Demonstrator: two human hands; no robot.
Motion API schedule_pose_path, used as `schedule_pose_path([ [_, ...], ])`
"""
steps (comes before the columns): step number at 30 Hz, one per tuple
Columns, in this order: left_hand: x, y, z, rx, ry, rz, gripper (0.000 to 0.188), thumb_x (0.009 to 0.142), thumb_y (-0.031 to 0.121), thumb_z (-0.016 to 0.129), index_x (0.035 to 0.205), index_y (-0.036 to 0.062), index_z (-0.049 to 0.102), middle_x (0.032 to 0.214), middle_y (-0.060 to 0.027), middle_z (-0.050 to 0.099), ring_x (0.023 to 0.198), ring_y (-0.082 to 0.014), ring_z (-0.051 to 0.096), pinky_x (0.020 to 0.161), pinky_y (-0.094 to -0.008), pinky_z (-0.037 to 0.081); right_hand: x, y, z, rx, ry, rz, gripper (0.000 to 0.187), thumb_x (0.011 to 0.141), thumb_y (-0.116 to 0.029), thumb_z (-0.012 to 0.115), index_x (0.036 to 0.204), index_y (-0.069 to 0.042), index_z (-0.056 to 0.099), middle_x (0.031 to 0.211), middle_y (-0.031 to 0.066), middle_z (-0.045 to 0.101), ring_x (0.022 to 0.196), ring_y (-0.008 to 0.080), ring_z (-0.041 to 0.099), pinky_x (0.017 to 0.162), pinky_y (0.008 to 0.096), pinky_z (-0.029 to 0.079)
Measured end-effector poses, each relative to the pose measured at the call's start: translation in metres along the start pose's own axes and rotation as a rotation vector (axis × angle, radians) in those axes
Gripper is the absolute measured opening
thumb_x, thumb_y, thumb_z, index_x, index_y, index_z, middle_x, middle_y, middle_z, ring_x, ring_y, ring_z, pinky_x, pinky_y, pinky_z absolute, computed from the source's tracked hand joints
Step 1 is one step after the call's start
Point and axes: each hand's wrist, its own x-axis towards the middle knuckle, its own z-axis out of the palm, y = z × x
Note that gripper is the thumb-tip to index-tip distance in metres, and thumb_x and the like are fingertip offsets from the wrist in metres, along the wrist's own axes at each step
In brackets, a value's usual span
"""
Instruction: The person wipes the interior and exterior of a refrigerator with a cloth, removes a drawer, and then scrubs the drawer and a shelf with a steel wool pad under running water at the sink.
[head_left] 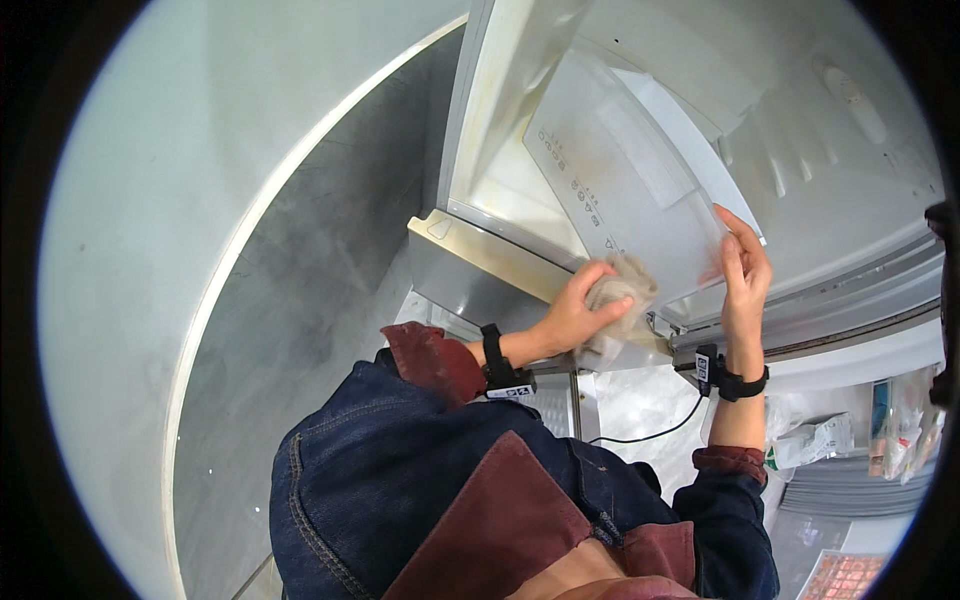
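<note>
A frosted, translucent refrigerator drawer [625, 165] with small printed symbols stands tilted inside an open refrigerator compartment [510, 165]. My left hand [580, 310] is closed round a crumpled beige cloth [625, 290], which lies against the drawer's lower corner. At the drawer's right edge, my right hand [742, 265] grips it, the fingers partly behind the edge. Black straps with small devices are round both my wrists.
The open refrigerator door [850, 170] with its moulded inner wall and grey seal is on the right. A lower drawer front [480, 265] juts out at the left. Bagged items [815, 440] lie at the lower right. A pale curved surface [180, 150] fills the far left.
</note>
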Motion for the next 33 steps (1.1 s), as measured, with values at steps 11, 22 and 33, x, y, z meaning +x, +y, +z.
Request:
schedule_pose_path([
  [11,-0.008,-0.001,-0.017,-0.219,-0.109,-0.622,0.066,0.079,0.021,0.069,0.137,-0.0016,0.046,0.118,-0.0135,0.057,0.109,-0.0198,0.058,0.087,-0.0309,0.050,0.116,-0.034,0.008,-0.373,-0.423,0.080,0.061,0.092,-0.035,0.069,0.130,0.011,0.058,0.101,0.0151,0.068,0.088,0.0212,0.065,0.079,0.0345,0.053],
  [22,0.014,0.021,-0.033,-0.695,-0.032,-0.789,0.013,0.086,0.019,0.064,0.085,0.0063,0.069,0.080,-0.0056,0.069,0.069,-0.0204,0.066,0.066,-0.0344,0.056,0.075,-0.073,-0.014,-0.460,-0.624,0.267,0.047,0.091,-0.029,0.075,0.121,0.004,0.059,0.108,0.0099,0.062,0.095,0.0194,0.062,0.083,0.0349,0.053],
  [33,-0.009,0.045,-0.020,-0.872,0.114,-0.910,0.014,0.085,0.018,0.068,0.089,0.0038,0.069,0.082,-0.0080,0.071,0.074,-0.0220,0.069,0.071,-0.0350,0.059,0.068,-0.085,-0.016,-0.463,-0.839,0.070,0.041,0.092,-0.020,0.072,0.122,0.004,0.057,0.104,0.0100,0.063,0.092,0.0182,0.064,0.078,0.0324,0.054],
])
